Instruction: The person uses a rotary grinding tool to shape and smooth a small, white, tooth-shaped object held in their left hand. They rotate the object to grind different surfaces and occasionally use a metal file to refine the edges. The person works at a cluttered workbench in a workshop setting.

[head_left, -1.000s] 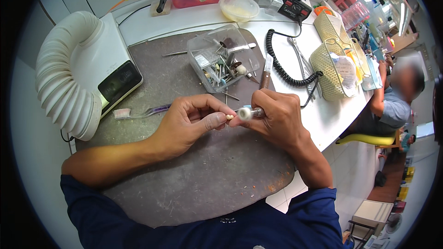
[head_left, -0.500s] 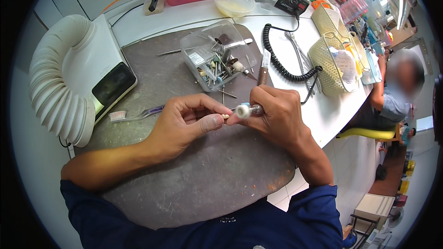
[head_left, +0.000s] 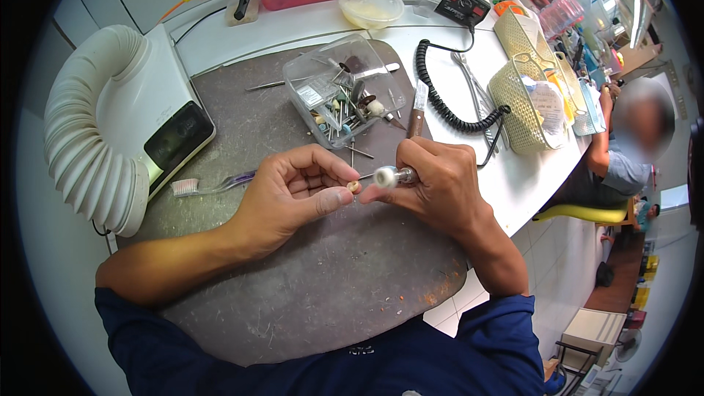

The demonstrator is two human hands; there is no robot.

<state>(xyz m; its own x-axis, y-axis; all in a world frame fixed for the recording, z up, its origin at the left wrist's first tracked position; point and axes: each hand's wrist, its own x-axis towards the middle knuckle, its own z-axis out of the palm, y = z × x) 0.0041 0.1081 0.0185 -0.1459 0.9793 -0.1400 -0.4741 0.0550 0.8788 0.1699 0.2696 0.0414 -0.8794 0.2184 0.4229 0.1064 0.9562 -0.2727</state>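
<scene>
Cream-coloured small piece [head_left: 353, 186], tooth-sized, sits pinched between thumb and forefinger tips of the left hand [head_left: 290, 198], over the grey work mat [head_left: 308, 301], roughly mid-picture. Left hand closed narrow on it, other fingers curled above.

Right hand [head_left: 440, 183] is wrapped round a rotary handpiece [head_left: 411, 148], fingers shut on its body. White polishing wheel [head_left: 384, 177] at the tool's tip points toward the left hand; wheel is just beside the piece, on its right. Touching or a hair apart, can't tell.

Key relation: the piece lies directly left of the wheel, at about the same height. Handpiece's long axis runs from the wheel up and away from the person, its brown back end rising toward the clear plastic box [head_left: 345, 88]. Both hands equally close to the contact point; fingertips nearly meet there.

Counts: 1 piece, 1 handpiece, 1 wheel, 2 hands at work. 1 clear box full of small burs, too many and too small to count; a few loose ones on the mat by it. 1 toothbrush [head_left: 213, 185] left of the left hand, 1 white ribbed hose [head_left: 81, 147] w/ its suction unit far left, 1 black coiled cord [head_left: 447, 99], 2 woven baskets [head_left: 524, 103] on the white bench. Another person seated far right, apart.
</scene>
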